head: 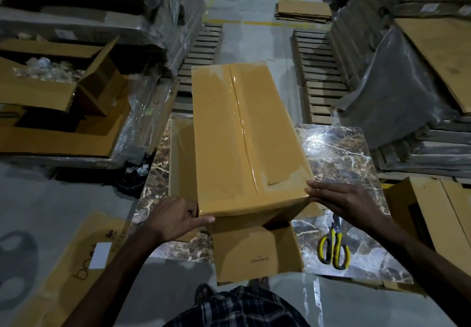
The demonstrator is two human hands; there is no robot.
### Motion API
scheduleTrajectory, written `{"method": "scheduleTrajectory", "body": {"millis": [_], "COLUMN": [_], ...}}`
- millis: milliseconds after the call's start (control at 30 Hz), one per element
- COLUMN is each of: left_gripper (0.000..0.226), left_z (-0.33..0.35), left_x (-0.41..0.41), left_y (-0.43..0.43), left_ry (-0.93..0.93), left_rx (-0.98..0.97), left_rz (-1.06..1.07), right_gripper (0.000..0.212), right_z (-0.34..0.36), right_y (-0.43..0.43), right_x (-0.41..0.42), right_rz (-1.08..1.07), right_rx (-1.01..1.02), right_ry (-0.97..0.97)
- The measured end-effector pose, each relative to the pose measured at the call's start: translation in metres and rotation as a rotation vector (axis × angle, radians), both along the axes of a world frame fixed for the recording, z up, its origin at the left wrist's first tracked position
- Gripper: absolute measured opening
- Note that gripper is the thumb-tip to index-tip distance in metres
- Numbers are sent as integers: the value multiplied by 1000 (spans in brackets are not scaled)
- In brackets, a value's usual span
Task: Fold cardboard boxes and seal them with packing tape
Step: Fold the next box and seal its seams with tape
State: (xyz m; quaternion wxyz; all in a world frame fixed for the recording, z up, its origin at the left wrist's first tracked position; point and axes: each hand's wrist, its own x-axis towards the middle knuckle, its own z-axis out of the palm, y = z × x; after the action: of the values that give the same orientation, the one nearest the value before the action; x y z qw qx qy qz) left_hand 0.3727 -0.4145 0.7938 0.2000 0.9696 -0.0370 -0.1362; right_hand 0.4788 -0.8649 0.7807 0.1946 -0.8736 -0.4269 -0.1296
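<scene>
Taped cardboard box [244,135] lay lengthwise on marbled surface [339,153], near flaps open. Grip of left hand [175,219] clamped its near-left corner; right hand [344,199] flat, fingers straight, vs near-right corner. Prob. light, empty, stiff but dentable; hold at corners.

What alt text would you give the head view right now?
A long taped box lies on a marble table; the left hand grips its near left corner, the right hand presses straight fingers against the near right one. Yellow-handled scissors lie right of it.
</scene>
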Motion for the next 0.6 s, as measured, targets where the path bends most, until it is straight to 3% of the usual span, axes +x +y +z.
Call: {"method": "scheduleTrajectory", "body": {"millis": [167,300,467,600], "left_gripper": [92,88,69,87], "left_z": [-10,-11,1,-4], "left_x": [-5,-5,-6,-9], "left_y": [1,-1,-13,-17], "left_ry": [9,-29,-21,-245], "left_rx": [7,-11,137,146], "left_rz": [-8,3,60,123], "right_gripper": [36,37,30,29], "right_z": [-2,-5,-15,-5], "right_y": [-2,4,6,33], "right_x": [3,3,4,0], "right_rz": [84,94,6,-32], "right_rx": [14,72,41,25], "right_ry": [-145,-196,-241,-287]}}
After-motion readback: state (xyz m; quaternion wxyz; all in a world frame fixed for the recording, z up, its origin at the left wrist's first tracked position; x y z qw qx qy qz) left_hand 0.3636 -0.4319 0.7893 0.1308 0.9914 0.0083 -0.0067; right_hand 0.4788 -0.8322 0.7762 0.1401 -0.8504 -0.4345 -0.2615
